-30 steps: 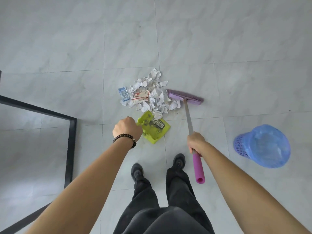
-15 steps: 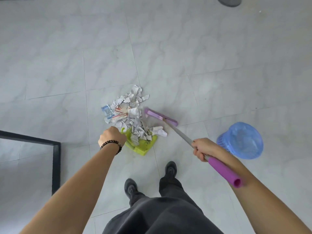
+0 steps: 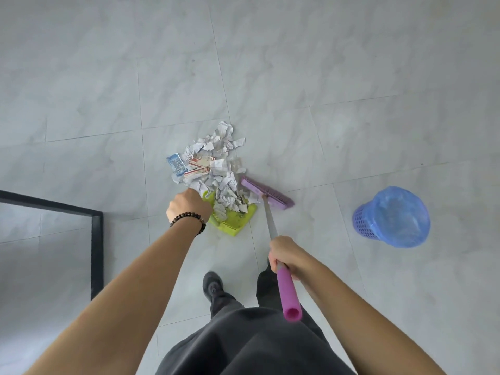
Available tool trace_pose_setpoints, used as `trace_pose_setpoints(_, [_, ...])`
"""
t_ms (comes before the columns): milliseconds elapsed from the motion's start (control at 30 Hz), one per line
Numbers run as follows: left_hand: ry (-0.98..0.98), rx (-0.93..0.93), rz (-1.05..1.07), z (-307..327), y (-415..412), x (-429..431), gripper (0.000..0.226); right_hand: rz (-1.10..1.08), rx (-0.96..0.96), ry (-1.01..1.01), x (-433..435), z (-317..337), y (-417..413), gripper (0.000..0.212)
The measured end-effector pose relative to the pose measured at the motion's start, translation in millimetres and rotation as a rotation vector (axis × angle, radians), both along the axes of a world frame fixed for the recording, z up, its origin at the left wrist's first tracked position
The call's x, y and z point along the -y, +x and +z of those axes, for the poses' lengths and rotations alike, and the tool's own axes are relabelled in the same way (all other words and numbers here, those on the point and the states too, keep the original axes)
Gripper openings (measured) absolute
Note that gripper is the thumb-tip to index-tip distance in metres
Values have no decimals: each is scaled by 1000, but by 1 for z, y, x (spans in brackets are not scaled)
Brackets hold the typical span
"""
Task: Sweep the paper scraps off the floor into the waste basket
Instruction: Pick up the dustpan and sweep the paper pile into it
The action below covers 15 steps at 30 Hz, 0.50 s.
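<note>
Broom [image 3: 267, 195] back beside the scraps [image 3: 213, 163] — more now on the dustpan [image 3: 238, 220]

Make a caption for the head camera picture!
Left hand holds green dustpan, right hand holds broom beside the paper scraps.

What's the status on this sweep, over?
Left hand grips green dustpan, right hand grips broom. Paper scraps partly on the pan, most on the floor beyond. Waste basket off right, bare floor around it.

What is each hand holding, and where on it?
The left hand grips the dustpan by its handle; the right hand grips the broom where its metal shaft meets the pink sleeve.
</note>
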<state>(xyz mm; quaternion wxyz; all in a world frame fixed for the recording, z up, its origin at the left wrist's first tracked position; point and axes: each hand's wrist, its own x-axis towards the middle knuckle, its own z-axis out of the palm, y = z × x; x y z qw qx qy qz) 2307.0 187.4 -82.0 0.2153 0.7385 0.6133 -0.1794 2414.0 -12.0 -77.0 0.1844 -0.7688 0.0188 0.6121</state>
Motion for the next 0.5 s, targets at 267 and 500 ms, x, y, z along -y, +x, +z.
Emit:
trace_pose_setpoints(267, [-13, 18, -22, 2, -2, 3, 14, -645, -377, -8, 26, 67, 64, 35])
trace_pose_setpoints(500, [-95, 20, 3, 8, -25, 1, 28, -437, -241, -1, -1, 67, 73, 37])
